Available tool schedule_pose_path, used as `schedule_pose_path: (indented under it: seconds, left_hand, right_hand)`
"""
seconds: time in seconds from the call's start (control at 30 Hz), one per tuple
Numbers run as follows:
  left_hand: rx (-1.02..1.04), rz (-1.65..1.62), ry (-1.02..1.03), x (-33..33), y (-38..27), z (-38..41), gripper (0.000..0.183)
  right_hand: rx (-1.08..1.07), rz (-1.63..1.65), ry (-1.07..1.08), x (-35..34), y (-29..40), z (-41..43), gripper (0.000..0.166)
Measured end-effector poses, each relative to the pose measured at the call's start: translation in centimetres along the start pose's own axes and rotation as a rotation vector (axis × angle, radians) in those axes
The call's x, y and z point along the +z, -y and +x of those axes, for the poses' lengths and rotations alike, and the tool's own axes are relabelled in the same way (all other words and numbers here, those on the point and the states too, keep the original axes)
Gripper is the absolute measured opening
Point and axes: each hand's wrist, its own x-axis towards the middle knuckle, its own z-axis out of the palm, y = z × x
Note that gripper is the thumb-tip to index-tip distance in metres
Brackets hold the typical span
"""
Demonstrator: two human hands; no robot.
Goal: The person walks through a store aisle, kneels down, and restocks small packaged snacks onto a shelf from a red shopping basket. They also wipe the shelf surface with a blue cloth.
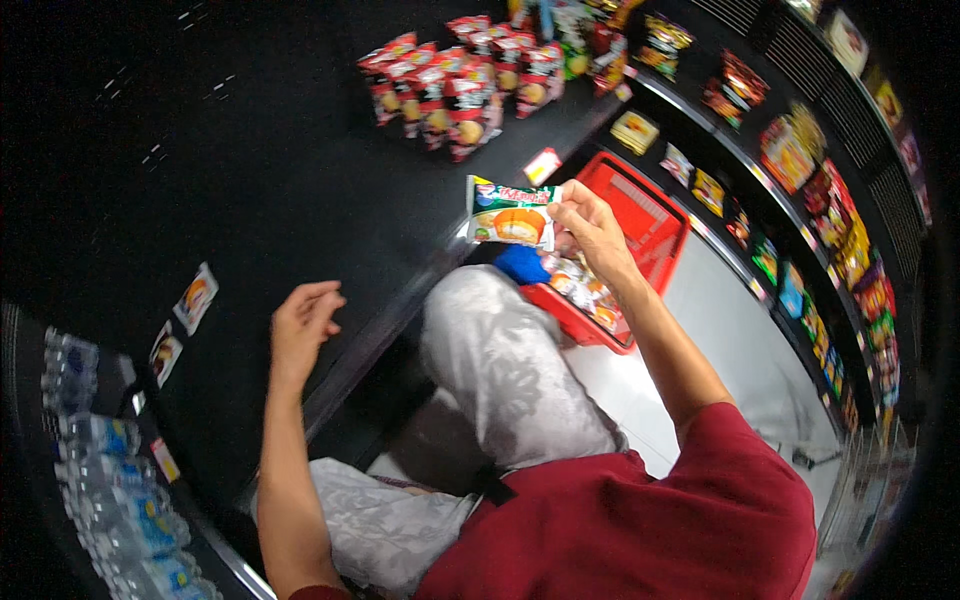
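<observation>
My right hand (594,231) pinches the right end of a small wrapped snack cake packet (511,217). The packet is white and dark green, with a picture of a cream-filled cake on its front. It is held up near the shelf edge, above a red plastic shopping basket (660,221). More wrapped packets (589,289) and a blue item (521,265) lie in the basket. Over the black shelf (247,225), my left hand (304,330) has loosely bent fingers and holds nothing. Left of it, two similar small packets (196,298) (166,352) rest on the shelf.
Red and black snack bags (465,105) stand in rows at the shelf's far end. Clear plastic bottles with blue labels (142,502) line the lower left. Shelves of assorted snacks (795,165) curve along the right. My bent knee (480,337) lies close to the basket.
</observation>
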Motion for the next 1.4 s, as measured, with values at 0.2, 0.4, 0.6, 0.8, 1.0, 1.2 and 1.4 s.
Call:
schedule_pose_path:
  seconds: [0.2, 0.4, 0.6, 0.8, 1.0, 1.2, 1.4]
  left_hand:
    - [0.06, -0.272, 0.029, -0.6, 0.3, 0.5, 0.044]
    - [-0.017, -0.514, -0.098, -3.5, 3.8, 2.3, 0.031]
    - [-0.109, -0.496, -0.412, -5.2, 6.1, 5.0, 0.028]
    - [-0.043, -0.317, -0.581, -6.0, 7.3, 6.2, 0.045]
    - [0.181, -0.276, -0.719, -5.3, 9.1, 7.4, 0.056]
    - [0.022, -0.186, -0.589, -6.8, 9.1, 9.0, 0.055]
    - [-0.043, -0.15, -0.527, -7.7, 9.6, 11.0, 0.065]
  right_hand:
    - [-0.044, 0.09, 0.373, 12.9, 0.2, 7.0, 0.016]
    - [0.026, -0.041, 0.562, 23.5, -1.6, 12.1, 0.016]
    - [-0.119, -0.245, 0.514, 28.6, -5.3, 16.8, 0.017]
    - [-0.081, -0.304, 0.474, 32.2, -6.6, 18.4, 0.014]
    - [-0.102, -0.218, 0.403, 34.2, -7.9, 19.9, 0.025]
    - [-0.131, -0.224, 0.421, 35.3, -7.5, 20.5, 0.036]
    - [-0.094, -0.189, 0.536, 35.8, -8.1, 21.8, 0.027]
